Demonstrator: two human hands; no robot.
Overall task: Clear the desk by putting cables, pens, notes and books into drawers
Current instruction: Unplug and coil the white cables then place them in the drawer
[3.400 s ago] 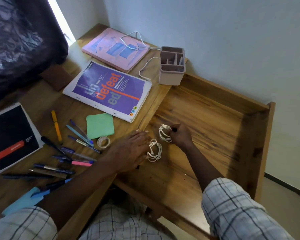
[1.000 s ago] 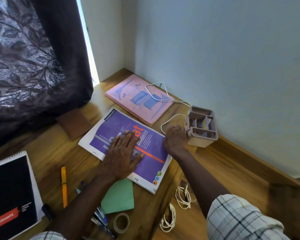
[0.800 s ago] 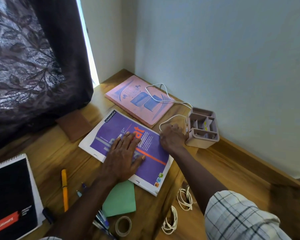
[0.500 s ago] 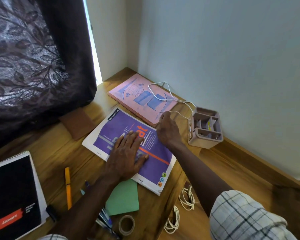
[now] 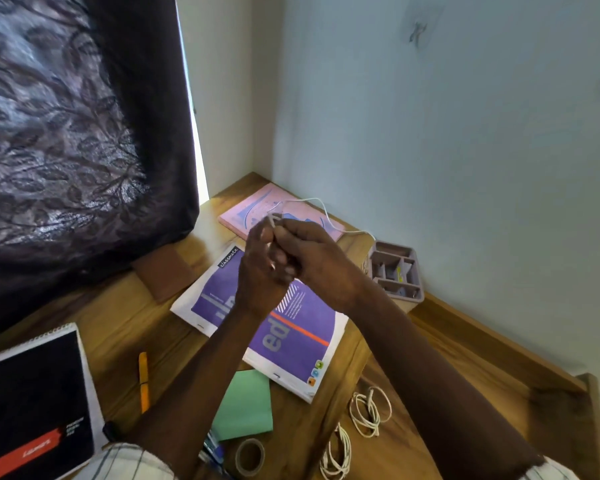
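Note:
Both hands are raised above the purple book [image 5: 291,337]. My left hand [image 5: 260,271] and my right hand [image 5: 312,258] meet and pinch the end of a white cable [image 5: 321,206], which trails back over the pink book [image 5: 257,211] toward the pink organiser [image 5: 395,271]. Two coiled white cables [image 5: 369,408] [image 5: 336,455] lie in the open wooden drawer [image 5: 447,368] at the lower right. An orange pen [image 5: 143,381], a green note pad [image 5: 244,405] and a black spiral notebook [image 5: 32,403] lie on the desk.
A roll of tape [image 5: 250,457] and several pens [image 5: 212,452] sit at the desk's near edge. A brown block [image 5: 167,271] lies by the dark patterned curtain [image 5: 66,133] on the left. The pale wall [image 5: 430,133] closes the back and right.
Both hands left the purple book and the desk and rose together with the white cable's end pinched between them. The camera tilted up toward the wall.

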